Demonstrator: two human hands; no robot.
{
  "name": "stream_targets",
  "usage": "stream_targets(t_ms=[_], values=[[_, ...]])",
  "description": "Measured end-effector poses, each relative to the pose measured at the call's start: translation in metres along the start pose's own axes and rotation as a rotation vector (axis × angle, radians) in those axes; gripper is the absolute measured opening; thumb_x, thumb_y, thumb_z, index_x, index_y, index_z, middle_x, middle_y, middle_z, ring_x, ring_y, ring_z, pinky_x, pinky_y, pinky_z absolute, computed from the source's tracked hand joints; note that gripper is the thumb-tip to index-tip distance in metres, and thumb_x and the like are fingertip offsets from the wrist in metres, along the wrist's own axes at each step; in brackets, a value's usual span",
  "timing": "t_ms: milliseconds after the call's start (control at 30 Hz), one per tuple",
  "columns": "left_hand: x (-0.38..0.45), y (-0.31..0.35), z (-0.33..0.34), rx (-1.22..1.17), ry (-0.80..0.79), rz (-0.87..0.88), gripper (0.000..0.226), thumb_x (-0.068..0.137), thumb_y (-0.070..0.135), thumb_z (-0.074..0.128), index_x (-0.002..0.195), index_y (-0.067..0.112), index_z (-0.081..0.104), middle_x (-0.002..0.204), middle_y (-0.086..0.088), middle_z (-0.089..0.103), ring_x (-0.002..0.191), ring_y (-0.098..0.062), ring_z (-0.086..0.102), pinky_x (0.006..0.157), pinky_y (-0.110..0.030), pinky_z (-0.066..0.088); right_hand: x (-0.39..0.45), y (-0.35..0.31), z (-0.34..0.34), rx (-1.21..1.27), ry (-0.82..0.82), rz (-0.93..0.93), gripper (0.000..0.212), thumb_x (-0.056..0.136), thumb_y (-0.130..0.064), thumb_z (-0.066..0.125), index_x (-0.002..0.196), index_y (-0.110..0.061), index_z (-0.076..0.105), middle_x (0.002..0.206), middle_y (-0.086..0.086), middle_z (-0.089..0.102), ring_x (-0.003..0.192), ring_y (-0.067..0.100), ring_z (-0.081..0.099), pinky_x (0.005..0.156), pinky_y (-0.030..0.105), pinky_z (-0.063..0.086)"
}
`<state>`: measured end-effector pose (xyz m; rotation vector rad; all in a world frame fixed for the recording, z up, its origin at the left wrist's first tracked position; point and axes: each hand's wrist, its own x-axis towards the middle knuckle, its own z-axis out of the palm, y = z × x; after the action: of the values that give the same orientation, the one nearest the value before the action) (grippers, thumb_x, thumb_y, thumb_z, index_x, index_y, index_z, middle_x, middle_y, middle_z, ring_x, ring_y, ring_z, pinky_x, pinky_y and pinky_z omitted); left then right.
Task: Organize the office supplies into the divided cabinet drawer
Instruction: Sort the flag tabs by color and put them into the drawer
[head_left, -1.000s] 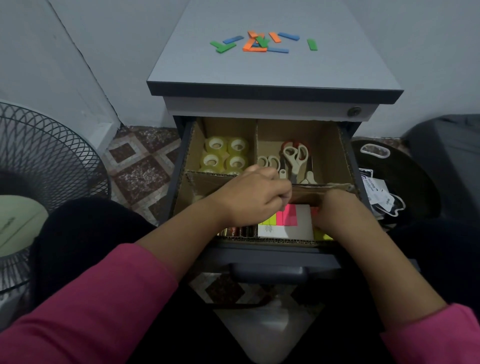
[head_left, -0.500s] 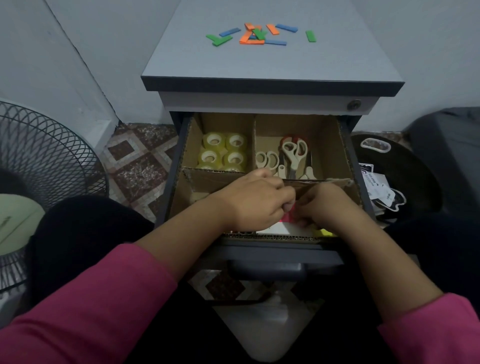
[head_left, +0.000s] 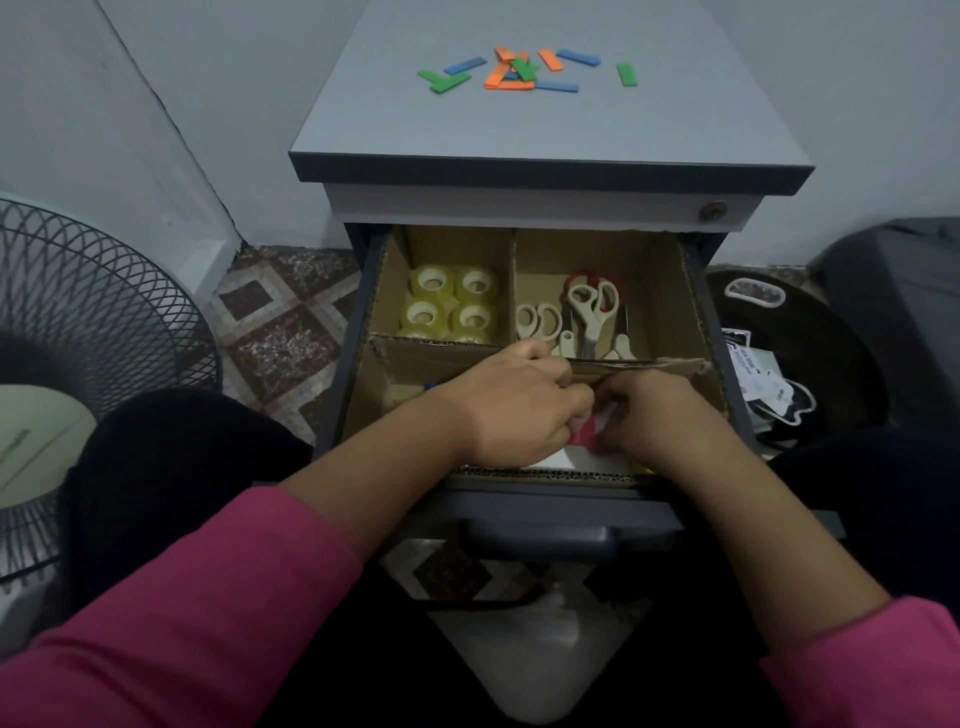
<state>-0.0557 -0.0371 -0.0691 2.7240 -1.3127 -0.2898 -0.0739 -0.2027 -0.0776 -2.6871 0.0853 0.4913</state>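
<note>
A: Nearest us, both hands are down in the front compartment of the drawer (head_left: 540, 506). The left hand (head_left: 511, 410) has its fingers curled over the pink-and-white sticky-note pad (head_left: 584, 449); the right hand (head_left: 657, 415) meets it from three o'clock, fingers bent onto the same pad.

B: Gripping it, or only nudging?

A: They look curled round it, though the fingertips are hidden under the knuckles. The pad lies low against the front wall, mostly covered.

B: What might go wrong?

A: The cardboard divider (head_left: 431, 351) at twelve o'clock from the knuckles is already ragged and bowed. I reckon a push from the left hand could fold it onto the tape rolls (head_left: 449, 306) behind. Loose sheets could also peel or crease if the pad is forced in flat.

B: And farther back?

A: Scissors (head_left: 589, 306) lie in the rear right compartment, just beyond the divider; a careless reach might catch their blades. Farthest off, coloured strips (head_left: 519, 73) are scattered on the cabinet top (head_left: 675, 119), not yet sorted.
</note>
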Motion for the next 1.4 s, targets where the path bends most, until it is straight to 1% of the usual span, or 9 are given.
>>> stream_targets(t_ms=[533,767,833,900,1000,1100,1200,1300,1400], values=[[0.001,-0.007,0.003,-0.118,0.013,-0.020,0.019,0.094,0.021,0.041,0.105,0.023,0.056,0.110,0.002,0.054,0.113,-0.017,0.039,0.109,-0.025,0.014,0.001,0.003,-0.003,-0.021,0.008,-0.006,0.039,0.068,-0.019,0.081,0.104,-0.025,0.069,0.092,0.001,0.068,0.088,0.019,0.063,0.082,0.034,0.053],[-0.009,-0.011,-0.011,-0.913,0.337,-0.233,0.022,0.089,0.005,0.040,0.085,0.019,0.056,0.084,0.003,0.071,0.090,-0.022,0.066,0.087,-0.044,0.052,-0.003,0.006,-0.003,-0.208,0.083,0.096,0.012,0.075,-0.021,0.074,0.086,-0.018,0.069,0.092,0.005,0.064,0.089,0.025,0.062,0.079,0.035,0.054],[-0.009,-0.013,-0.011,-0.985,0.415,-0.269,0.024,0.092,0.001,0.038,0.084,0.016,0.056,0.081,-0.003,0.071,0.087,-0.020,0.068,0.086,-0.038,0.053,-0.003,0.005,-0.002,-0.191,0.054,0.102,0.011,0.077,-0.019,0.072,0.087,-0.017,0.070,0.092,0.006,0.065,0.090,0.026,0.063,0.079,0.033,0.053],[-0.008,-0.013,-0.011,-1.009,0.435,-0.273,0.025,0.092,-0.001,0.037,0.084,0.013,0.055,0.080,-0.005,0.070,0.087,-0.016,0.069,0.089,-0.035,0.052,-0.002,0.004,-0.002,-0.176,0.044,0.096,0.011,0.077,-0.016,0.070,0.088,-0.016,0.072,0.093,0.008,0.066,0.091,0.027,0.064,0.079,0.032,0.053],[-0.006,-0.013,-0.006,-0.953,0.419,-0.259,0.022,0.086,0.011,0.039,0.081,0.022,0.056,0.077,0.002,0.071,0.084,-0.034,0.066,0.083,-0.055,0.051,-0.002,0.002,-0.002,-0.159,0.041,0.079,0.010,0.076,-0.013,0.071,0.086,-0.015,0.072,0.094,0.008,0.067,0.092,0.028,0.064,0.081,0.033,0.053],[-0.006,-0.012,-0.005,-0.907,0.400,-0.252,0.021,0.081,0.020,0.038,0.079,0.030,0.056,0.080,0.010,0.072,0.080,-0.044,0.062,0.075,-0.061,0.050,-0.005,0.005,-0.003,-0.167,0.070,0.095,0.012,0.078,-0.013,0.069,0.089,-0.016,0.071,0.095,0.008,0.065,0.093,0.028,0.063,0.079,0.032,0.052],[-0.007,-0.012,-0.006,-0.902,0.393,-0.258,0.022,0.080,0.018,0.038,0.076,0.030,0.056,0.078,0.010,0.071,0.084,-0.037,0.064,0.080,-0.057,0.051,-0.007,0.009,-0.007,-0.323,0.183,0.105,0.018,0.083,-0.011,0.060,0.100,-0.014,0.066,0.089,0.005,0.059,0.091,0.027,0.063,0.070,0.030,0.046],[-0.006,-0.013,-0.006,-0.902,0.370,-0.260,0.022,0.081,0.015,0.038,0.077,0.028,0.055,0.078,0.005,0.071,0.088,-0.019,0.066,0.087,-0.051,0.049,-0.011,0.006,-0.007,-0.390,0.133,0.114,0.012,0.087,-0.011,0.056,0.097,-0.013,0.063,0.079,0.002,0.051,0.091,0.025,0.064,0.071,0.032,0.047],[-0.006,-0.013,-0.006,-0.907,0.363,-0.270,0.022,0.081,0.015,0.038,0.077,0.028,0.056,0.079,0.004,0.071,0.090,-0.018,0.065,0.089,-0.051,0.049,-0.014,0.003,-0.003,-0.355,0.099,0.092,0.018,0.086,-0.007,0.051,0.099,-0.009,0.064,0.098,0.010,0.064,0.098,0.029,0.063,0.077,0.034,0.050]])
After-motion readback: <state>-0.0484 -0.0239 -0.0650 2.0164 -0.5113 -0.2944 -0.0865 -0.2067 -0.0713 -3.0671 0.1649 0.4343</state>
